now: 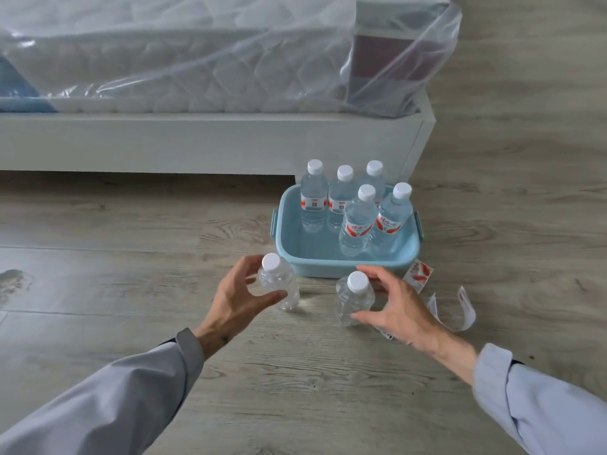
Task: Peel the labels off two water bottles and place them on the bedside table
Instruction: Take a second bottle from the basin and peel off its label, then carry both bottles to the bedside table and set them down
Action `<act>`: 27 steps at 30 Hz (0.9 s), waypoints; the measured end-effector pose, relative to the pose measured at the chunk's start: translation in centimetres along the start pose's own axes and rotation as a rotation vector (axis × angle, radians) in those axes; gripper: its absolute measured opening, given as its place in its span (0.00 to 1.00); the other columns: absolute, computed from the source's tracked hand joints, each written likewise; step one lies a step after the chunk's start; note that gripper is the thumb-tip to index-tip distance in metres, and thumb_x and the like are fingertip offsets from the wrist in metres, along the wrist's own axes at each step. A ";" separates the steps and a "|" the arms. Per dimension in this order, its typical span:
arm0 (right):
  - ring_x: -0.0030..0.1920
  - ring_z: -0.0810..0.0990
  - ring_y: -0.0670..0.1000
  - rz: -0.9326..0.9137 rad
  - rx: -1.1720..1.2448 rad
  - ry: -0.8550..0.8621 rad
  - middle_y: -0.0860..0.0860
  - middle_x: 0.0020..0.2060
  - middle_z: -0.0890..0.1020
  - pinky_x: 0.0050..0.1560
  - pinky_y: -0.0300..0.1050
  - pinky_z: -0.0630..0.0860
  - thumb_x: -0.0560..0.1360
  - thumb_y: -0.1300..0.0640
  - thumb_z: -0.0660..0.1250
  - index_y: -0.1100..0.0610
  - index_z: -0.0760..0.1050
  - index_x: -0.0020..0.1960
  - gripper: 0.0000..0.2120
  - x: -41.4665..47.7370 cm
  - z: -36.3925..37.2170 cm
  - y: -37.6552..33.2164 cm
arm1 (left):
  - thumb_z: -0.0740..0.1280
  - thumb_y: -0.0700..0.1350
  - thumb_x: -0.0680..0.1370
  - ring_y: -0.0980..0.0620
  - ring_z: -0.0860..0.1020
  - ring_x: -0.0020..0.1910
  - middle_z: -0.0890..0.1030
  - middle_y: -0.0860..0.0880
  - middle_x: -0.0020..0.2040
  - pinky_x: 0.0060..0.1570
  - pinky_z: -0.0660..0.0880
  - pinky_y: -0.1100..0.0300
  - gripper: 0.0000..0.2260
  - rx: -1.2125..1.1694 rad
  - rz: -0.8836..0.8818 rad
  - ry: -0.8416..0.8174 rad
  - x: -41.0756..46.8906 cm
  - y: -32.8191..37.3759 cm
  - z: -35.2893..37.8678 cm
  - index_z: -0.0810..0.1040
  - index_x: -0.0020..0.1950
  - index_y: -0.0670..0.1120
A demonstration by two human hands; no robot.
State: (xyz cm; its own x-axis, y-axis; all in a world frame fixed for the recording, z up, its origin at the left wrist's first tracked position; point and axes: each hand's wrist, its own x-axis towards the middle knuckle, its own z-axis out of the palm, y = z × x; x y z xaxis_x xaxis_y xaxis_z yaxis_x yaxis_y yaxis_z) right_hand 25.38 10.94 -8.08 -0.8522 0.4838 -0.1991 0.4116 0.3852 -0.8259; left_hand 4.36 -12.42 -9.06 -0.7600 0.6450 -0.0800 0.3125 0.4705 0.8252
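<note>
Two clear water bottles without labels stand upright on the wooden floor in front of a blue tub. My left hand (236, 297) curls around the left bare bottle (279, 284), thumb on its body and fingers by the white cap. My right hand (397, 307) wraps the right bare bottle (353, 300) the same way, with the thumb on the front and the fingers behind the neck. Peeled labels lie on the floor to the right: a red-and-white one (418, 274) and curled white strips (466, 311).
The blue plastic tub (289, 244) holds several labelled water bottles (356, 224). Behind it stands a white bed frame (197, 142) with a plastic-wrapped mattress (180, 60). Wood-look floor (295, 389) stretches all around. No bedside table is in view.
</note>
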 end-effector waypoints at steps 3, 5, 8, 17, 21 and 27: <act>0.61 0.83 0.47 0.011 -0.013 -0.001 0.45 0.60 0.85 0.68 0.52 0.78 0.62 0.56 0.87 0.50 0.76 0.69 0.38 0.3 0.3 0.7 | 0.86 0.48 0.68 0.64 0.82 0.58 0.84 0.65 0.55 0.60 0.78 0.65 0.26 -0.015 0.006 0.026 0.4 -0.7 1.3 0.77 0.59 0.61; 0.60 0.84 0.48 0.030 -0.012 -0.007 0.45 0.59 0.85 0.67 0.54 0.78 0.61 0.56 0.88 0.50 0.77 0.68 0.38 0.6 0.4 1.2 | 0.86 0.47 0.68 0.59 0.83 0.58 0.84 0.62 0.56 0.60 0.78 0.65 0.27 -0.037 -0.009 0.041 0.5 -1.1 1.9 0.78 0.61 0.58; 0.59 0.84 0.47 0.059 -0.019 -0.022 0.44 0.59 0.86 0.66 0.54 0.79 0.60 0.55 0.88 0.50 0.78 0.68 0.39 0.8 0.6 2.0 | 0.86 0.46 0.67 0.52 0.84 0.60 0.84 0.53 0.60 0.61 0.79 0.61 0.28 -0.074 -0.057 0.041 0.3 -1.9 2.8 0.78 0.62 0.54; 0.59 0.84 0.42 0.076 0.034 -0.002 0.42 0.57 0.87 0.67 0.46 0.79 0.60 0.49 0.87 0.49 0.79 0.64 0.35 1.5 1.9 2.0 | 0.86 0.45 0.66 0.49 0.85 0.58 0.86 0.50 0.58 0.63 0.82 0.50 0.28 -0.060 -0.120 0.100 0.3 -2.0 3.4 0.81 0.63 0.50; 0.59 0.86 0.45 0.076 0.182 0.082 0.45 0.57 0.87 0.66 0.47 0.80 0.60 0.41 0.84 0.50 0.79 0.62 0.35 1.5 1.7 0.0 | 0.87 0.44 0.66 0.51 0.85 0.60 0.88 0.51 0.58 0.66 0.81 0.49 0.27 -0.074 -0.102 0.077 0.0 -0.4 2.3 0.83 0.63 0.47; 0.61 0.86 0.50 0.018 0.374 0.162 0.52 0.61 0.86 0.67 0.54 0.80 0.57 0.43 0.84 0.53 0.77 0.65 0.40 1.6 -2.7 -6.6 | 0.87 0.51 0.64 0.62 0.86 0.59 0.89 0.57 0.57 0.63 0.81 0.60 0.30 -0.078 0.020 0.035 1.0 7.0 -2.3 0.83 0.64 0.52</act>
State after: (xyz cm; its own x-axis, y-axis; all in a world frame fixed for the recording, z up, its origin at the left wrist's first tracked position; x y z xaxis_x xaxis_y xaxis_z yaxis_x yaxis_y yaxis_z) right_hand 22.15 11.34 -1.55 -0.7719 0.6166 -0.1545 0.2550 0.0778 -0.9638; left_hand 4.53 -9.88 -2.06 -0.7736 0.6321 -0.0443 0.2838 0.4082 0.8677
